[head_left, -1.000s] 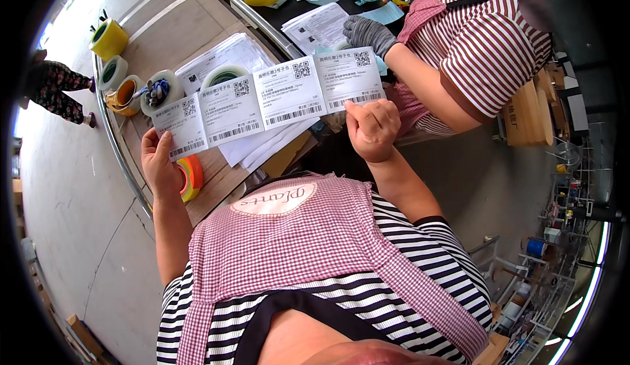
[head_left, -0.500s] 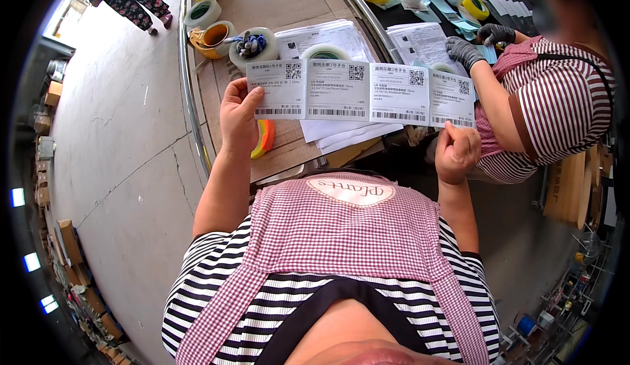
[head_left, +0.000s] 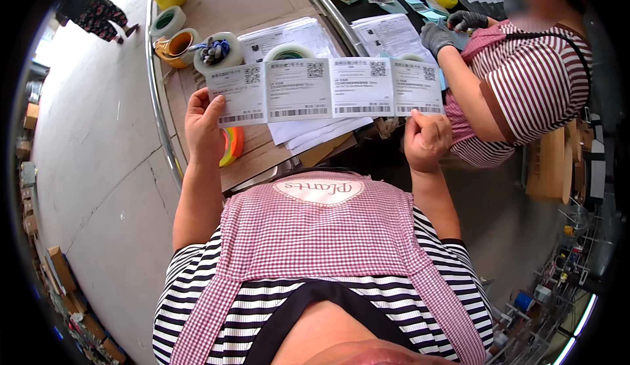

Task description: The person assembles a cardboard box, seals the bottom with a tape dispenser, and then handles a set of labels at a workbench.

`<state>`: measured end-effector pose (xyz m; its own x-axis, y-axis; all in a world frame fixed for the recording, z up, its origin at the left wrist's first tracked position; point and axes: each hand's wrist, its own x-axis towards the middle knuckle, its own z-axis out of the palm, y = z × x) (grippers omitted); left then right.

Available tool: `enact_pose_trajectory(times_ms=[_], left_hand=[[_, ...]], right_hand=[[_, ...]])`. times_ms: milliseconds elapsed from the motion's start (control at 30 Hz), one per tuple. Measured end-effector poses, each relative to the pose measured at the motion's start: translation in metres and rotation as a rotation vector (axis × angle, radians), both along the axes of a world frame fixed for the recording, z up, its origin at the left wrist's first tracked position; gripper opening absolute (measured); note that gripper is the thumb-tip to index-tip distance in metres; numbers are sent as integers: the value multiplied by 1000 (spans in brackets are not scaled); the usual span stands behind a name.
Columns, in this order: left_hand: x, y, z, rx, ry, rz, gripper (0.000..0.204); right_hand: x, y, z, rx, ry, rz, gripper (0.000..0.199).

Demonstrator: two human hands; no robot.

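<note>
Bright light pales the smooth grey concrete floor (head_left: 98, 155) at upper left. Straight edges bend; corners fall black.

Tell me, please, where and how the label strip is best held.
Probably by the short ends of the label strip: left hand from the left, right hand from the lower right. It is long, thin and creased, so opposite grips should keep it spread.
</note>
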<state>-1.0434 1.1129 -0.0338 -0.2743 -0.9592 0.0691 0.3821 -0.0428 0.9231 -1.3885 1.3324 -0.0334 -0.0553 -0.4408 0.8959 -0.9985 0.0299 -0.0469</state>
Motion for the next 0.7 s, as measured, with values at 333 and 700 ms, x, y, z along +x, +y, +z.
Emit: enact_pose_trajectory(times_ms=[333, 700], left_hand=[[0, 2, 2, 10, -20, 3, 23], [-1, 3, 5, 8, -19, -5, 24]], right_hand=[[-2, -3, 0, -28, 3, 14, 25], [-3, -1, -3, -16, 30, 5, 23]])
